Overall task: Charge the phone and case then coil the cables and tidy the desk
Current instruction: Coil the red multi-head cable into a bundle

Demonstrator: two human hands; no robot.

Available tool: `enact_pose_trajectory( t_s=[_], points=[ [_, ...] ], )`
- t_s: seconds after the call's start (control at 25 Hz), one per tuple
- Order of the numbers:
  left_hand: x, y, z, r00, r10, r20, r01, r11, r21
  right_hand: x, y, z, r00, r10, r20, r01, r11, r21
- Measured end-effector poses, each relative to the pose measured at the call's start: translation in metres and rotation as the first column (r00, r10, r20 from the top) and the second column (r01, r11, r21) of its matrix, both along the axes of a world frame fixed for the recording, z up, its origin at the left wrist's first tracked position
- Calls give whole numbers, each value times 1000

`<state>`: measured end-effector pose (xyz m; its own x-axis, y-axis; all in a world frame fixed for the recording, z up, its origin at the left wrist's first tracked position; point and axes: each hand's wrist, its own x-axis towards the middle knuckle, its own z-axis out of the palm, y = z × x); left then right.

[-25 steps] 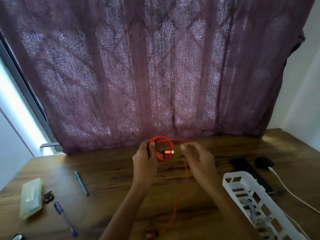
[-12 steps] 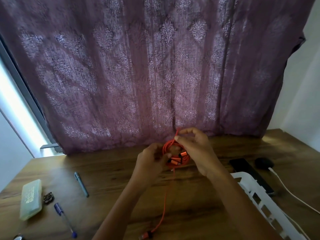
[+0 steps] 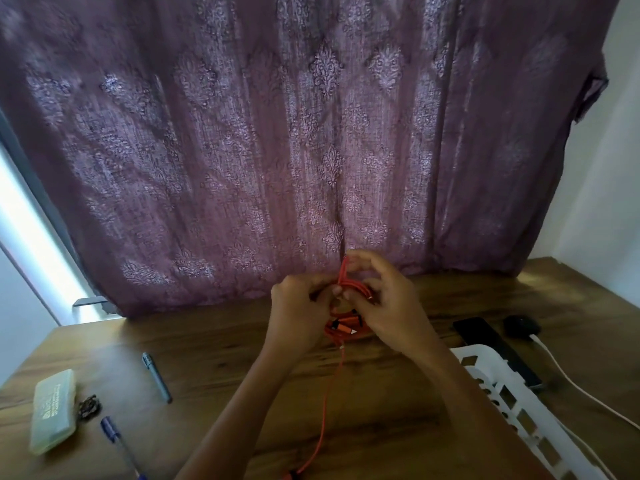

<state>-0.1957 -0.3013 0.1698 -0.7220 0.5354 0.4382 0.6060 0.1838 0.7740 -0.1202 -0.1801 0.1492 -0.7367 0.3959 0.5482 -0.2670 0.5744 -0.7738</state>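
both hands are on the orange cable (image 3: 349, 327) coil above the counter (image 3: 221, 341); left hand (image 3: 298, 306) grip clamps it; right hand (image 3: 388, 306) pinches a loop; loose tail dangles down

Cable (image 3: 323, 420) showing orange; bench (image 3: 207, 341) showing brown wood grain; curtain (image 3: 277, 150) hanging purple, pale damask motifs repeating; basket (image 3: 485, 362) showing white.

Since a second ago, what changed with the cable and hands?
The right hand moved left onto the orange cable coil and now pinches a loop standing above it. The left hand still grips the coil; the loose tail still hangs below it. The pens, phone and white basket stayed put.
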Motion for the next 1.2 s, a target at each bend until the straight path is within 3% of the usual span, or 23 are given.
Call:
enact_pose_trajectory(
  t_s=[0.12, 0.24, 0.4, 0.52, 0.68, 0.88, 1.0, 1.08, 1.2],
  points=[
    [-1, 1, -3, 998, 8, 61, -8, 1000, 5, 5, 6, -4, 998, -66, 20, 59, 968, 243],
    [0, 0, -5, 992, -10, 122, 6, 1000, 30, 7, 4, -4, 987, -158, 31, 137, 924, 357],
    [5, -1, -4, 989, -47, 139, 29, 991, 132, 7, 1, 2, 972, -210, 101, 163, 923, 349],
    [7, -1, -2, 981, -90, 173, 53, 977, 206, 8, -1, 8, 989, -148, 11, 143, 970, 196],
    [4, 1, -1, 969, -93, 231, 43, 976, 213, 11, 1, 9, 950, -313, -4, 305, 924, 229],
    [4, 5, -1, 957, -153, 248, 90, 964, 248, 13, 0, 16, 962, -269, 56, 245, 932, 268],
    [4, 7, -3, 962, -136, 239, 70, 962, 263, 15, -1, 14, 960, -267, 87, 252, 956, 152],
    [4, 8, -6, 972, -89, 219, 29, 965, 262, 16, -1, 12, 983, -143, 111, 154, 983, -97],
    [5, 10, -7, 989, -24, 146, -11, 971, 238, 15, -2, 12, 996, 12, 86, 30, 881, -472]
  ],
)
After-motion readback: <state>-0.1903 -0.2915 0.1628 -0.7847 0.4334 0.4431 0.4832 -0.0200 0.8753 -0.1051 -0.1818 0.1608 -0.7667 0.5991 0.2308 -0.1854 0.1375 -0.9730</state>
